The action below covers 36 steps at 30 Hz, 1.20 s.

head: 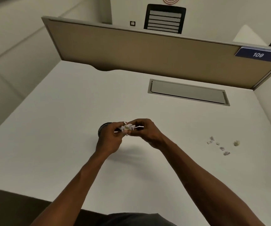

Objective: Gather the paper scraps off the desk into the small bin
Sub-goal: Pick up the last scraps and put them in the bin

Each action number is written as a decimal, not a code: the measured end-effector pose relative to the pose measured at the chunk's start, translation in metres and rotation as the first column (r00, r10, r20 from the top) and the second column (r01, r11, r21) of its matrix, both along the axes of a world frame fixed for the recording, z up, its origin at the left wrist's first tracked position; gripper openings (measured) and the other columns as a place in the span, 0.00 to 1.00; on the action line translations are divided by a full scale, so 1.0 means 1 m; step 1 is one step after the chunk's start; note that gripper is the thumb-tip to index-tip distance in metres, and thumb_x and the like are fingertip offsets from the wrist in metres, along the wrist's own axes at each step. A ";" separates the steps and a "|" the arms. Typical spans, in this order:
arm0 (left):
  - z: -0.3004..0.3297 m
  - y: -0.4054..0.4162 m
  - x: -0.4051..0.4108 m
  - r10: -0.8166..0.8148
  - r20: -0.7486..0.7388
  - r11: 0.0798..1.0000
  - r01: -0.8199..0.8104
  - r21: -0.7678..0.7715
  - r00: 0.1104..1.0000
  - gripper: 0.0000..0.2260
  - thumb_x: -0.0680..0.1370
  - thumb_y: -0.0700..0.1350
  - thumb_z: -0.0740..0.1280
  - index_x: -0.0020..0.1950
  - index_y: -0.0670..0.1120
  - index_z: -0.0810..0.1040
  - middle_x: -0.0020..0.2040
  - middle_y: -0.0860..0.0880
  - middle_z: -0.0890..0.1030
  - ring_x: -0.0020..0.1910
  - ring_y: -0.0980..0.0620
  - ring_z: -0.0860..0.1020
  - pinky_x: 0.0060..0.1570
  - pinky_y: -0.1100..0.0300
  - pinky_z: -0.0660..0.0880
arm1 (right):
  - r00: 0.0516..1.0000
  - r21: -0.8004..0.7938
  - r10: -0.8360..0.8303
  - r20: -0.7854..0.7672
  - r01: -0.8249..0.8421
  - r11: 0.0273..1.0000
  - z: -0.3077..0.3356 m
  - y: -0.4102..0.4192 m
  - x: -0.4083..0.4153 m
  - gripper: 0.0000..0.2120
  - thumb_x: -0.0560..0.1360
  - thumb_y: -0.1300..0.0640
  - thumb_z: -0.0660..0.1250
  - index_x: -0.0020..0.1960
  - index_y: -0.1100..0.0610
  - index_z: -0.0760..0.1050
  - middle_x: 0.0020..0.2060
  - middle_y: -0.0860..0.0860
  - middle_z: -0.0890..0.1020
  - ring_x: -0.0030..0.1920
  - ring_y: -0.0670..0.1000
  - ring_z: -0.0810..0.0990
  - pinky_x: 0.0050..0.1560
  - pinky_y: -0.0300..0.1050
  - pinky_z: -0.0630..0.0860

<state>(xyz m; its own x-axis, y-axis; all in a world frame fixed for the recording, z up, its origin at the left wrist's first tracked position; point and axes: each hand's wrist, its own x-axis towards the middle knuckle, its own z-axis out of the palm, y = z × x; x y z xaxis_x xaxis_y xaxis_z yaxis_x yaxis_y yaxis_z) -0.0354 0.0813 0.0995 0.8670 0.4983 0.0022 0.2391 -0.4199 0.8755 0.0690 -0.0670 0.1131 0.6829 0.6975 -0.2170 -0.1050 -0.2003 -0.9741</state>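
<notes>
My left hand [111, 138] and my right hand [145, 132] meet above the middle of the white desk [66, 111]. Together they pinch a bunch of crumpled white paper scraps [128, 127] between the fingertips. The small dark bin [102, 128] stands on the desk just behind my left hand, which hides most of it. Several loose paper scraps [219, 145] lie on the desk to the right, with a yellowish one [236, 143] a little apart from them.
A grey cable flap [188, 92] is set into the desk at the back right. A tan partition [131, 51] with a blue "109" sign [258, 54] closes the far edge. A black chair [165, 18] stands beyond it.
</notes>
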 end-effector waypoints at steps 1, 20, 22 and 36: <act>0.002 0.007 -0.004 0.025 0.003 1.000 -0.025 0.014 1.000 0.13 0.76 0.45 0.74 0.60 0.51 0.83 0.52 0.58 0.83 0.46 0.68 0.79 0.42 0.79 0.72 | 1.000 -0.008 0.015 0.011 -0.015 1.000 0.002 0.010 -0.001 0.13 0.69 0.60 0.80 0.52 0.60 0.84 0.50 0.59 0.86 0.51 0.62 0.84 0.56 0.54 0.81; -0.020 0.052 -0.055 -0.002 0.106 0.941 -0.034 0.337 0.994 0.24 0.74 0.46 0.76 0.68 0.43 0.77 0.66 0.47 0.80 0.64 0.51 0.78 0.63 0.73 0.68 | 0.593 -0.317 0.288 0.752 -0.057 0.947 -0.004 0.049 -0.032 0.23 0.76 0.58 0.68 0.70 0.55 0.72 0.65 0.53 0.79 0.62 0.55 0.79 0.61 0.52 0.77; -0.026 0.048 -0.062 0.018 0.109 0.942 -0.053 0.332 0.994 0.28 0.75 0.52 0.75 0.72 0.45 0.74 0.70 0.47 0.76 0.69 0.51 0.74 0.66 0.71 0.66 | 0.565 -0.326 0.277 0.777 -0.014 0.945 -0.011 0.040 -0.033 0.25 0.77 0.55 0.67 0.73 0.55 0.69 0.70 0.53 0.76 0.68 0.54 0.75 0.65 0.52 0.75; -0.041 0.043 -0.059 -0.175 -0.138 0.797 0.223 0.561 0.975 0.47 0.70 0.75 0.62 0.81 0.49 0.56 0.81 0.51 0.58 0.82 0.50 0.48 0.77 0.42 0.58 | 0.361 -0.504 0.487 0.796 -0.052 0.862 -0.030 0.033 -0.044 0.33 0.79 0.52 0.65 0.80 0.56 0.56 0.79 0.55 0.60 0.81 0.57 0.50 0.79 0.56 0.56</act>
<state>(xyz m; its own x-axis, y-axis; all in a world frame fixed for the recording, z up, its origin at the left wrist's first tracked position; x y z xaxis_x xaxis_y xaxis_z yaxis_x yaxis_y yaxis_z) -0.0946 0.1242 0.0581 0.9562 0.2441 0.1617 0.1499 -0.8824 0.4459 0.0251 -0.0341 0.0832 0.4120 0.9033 0.1191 0.8797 -0.3603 -0.3104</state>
